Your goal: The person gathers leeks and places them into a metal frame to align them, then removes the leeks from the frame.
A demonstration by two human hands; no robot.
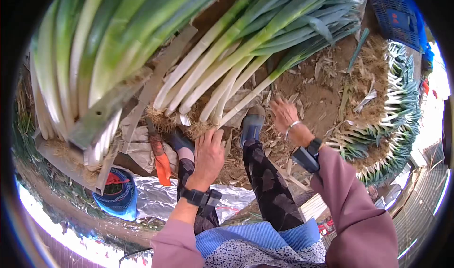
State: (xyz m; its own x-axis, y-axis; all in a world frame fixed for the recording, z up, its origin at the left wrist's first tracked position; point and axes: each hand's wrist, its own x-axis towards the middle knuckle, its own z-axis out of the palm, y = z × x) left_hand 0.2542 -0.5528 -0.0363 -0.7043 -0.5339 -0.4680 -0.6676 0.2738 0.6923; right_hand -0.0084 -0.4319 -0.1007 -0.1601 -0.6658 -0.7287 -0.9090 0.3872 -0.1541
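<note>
My left hand (208,155) is at the root end of the nearest leek (255,93), its fingers curled against the roots; the fingertips are partly hidden. That leek lies slanted at the right edge of a loose pile of leeks (213,81), white shanks toward me and green leaves pointing away. To the right of it, my right hand (284,116) hovers over the soil with fingers apart and nothing in them. At the left, a large bundle of leeks (85,64) rests on a metal stand (109,109), with a flat bar across its front.
An orange-handled tool (161,166) lies near my left foot. A blue woven basket (118,194) stands at lower left. Many trimmed leeks (399,102) lie in a curved row at right, below a blue crate (392,17). Dry leaf scraps cover the soil (312,98).
</note>
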